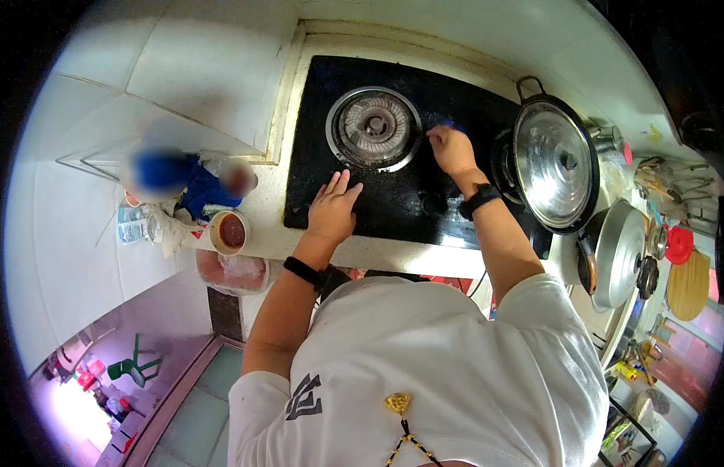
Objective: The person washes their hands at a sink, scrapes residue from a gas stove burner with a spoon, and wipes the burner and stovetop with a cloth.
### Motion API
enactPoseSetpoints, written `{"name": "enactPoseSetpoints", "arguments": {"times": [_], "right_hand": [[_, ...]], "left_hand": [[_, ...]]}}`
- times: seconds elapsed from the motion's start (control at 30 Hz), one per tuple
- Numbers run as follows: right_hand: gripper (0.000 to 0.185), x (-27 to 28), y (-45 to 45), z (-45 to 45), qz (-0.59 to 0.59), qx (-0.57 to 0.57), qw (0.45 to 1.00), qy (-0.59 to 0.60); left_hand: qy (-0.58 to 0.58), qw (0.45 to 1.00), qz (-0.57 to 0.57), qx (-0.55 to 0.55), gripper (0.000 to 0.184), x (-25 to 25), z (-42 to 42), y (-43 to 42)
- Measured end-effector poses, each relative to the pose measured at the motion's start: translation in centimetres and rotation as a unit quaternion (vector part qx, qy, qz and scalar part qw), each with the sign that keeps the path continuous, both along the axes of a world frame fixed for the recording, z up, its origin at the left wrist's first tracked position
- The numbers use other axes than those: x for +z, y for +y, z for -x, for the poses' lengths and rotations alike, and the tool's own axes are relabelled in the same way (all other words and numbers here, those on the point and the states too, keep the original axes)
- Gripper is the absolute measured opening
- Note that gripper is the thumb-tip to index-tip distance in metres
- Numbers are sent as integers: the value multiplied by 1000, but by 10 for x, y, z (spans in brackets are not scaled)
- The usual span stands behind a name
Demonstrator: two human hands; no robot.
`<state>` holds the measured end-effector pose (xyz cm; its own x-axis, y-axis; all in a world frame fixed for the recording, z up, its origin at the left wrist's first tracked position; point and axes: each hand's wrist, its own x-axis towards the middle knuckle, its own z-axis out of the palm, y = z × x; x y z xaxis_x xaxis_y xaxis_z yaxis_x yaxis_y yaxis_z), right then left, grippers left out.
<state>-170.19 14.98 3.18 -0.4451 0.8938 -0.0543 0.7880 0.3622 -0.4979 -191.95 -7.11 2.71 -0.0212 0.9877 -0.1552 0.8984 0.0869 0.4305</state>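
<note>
My left hand (336, 206) rests on the black glass cooktop (393, 210), fingers stretched out below the round metal burner (375, 124). To the right of that burner, my right hand (453, 149) is closed, its fingers curled down at the cooktop. Whatever it may hold is hidden; a small blue patch shows just beyond the fingers, and I cannot tell what it is. Whitish smears mark the glass near both hands. A wide pan with a shiny metal lid (553, 163) stands on the right side of the cooktop, close to my right forearm.
A silver lidded pot (617, 253) with a brown handle sits at the right. On the left counter are a bowl of reddish-brown sauce (231, 231), a blue cloth (208, 191) and plastic bags. Tiled walls rise behind and left. A wooden board (689, 286) is at far right.
</note>
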Motion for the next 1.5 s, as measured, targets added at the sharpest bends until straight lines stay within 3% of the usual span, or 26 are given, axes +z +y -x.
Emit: {"name": "enactPoseSetpoints", "arguments": {"times": [0.13, 0.33, 0.7, 0.8, 0.93, 1.13, 1.37, 1.5], "right_hand": [[17, -9, 33, 17, -112, 21, 992, 44], [20, 2, 28, 34, -92, 34, 993, -67], [16, -13, -46, 0, -37, -13, 999, 33], [16, -7, -30, -3, -95, 1, 995, 37], [19, 11, 3, 11, -132, 28, 990, -44], [23, 18, 7, 21, -86, 19, 979, -183], [20, 18, -19, 0, -114, 4, 987, -116], [21, 24, 4, 9, -217, 122, 952, -180]], "left_hand": [[5, 1000, -9, -10, 65, -1, 3, -1], [-1, 1000, -10, -4, 59, 2, 2, 2], [-1, 1000, 19, -4, 60, 5, 3, 2], [-10, 1000, 14, -7, 60, 3, 4, 2], [-8, 1000, 13, -9, 60, 2, 4, 3], [-19, 1000, 1, -4, 60, 0, 5, 2], [-3, 1000, -9, -4, 61, -5, 6, 1], [3, 1000, -7, -12, 64, -6, 5, 0]]}}
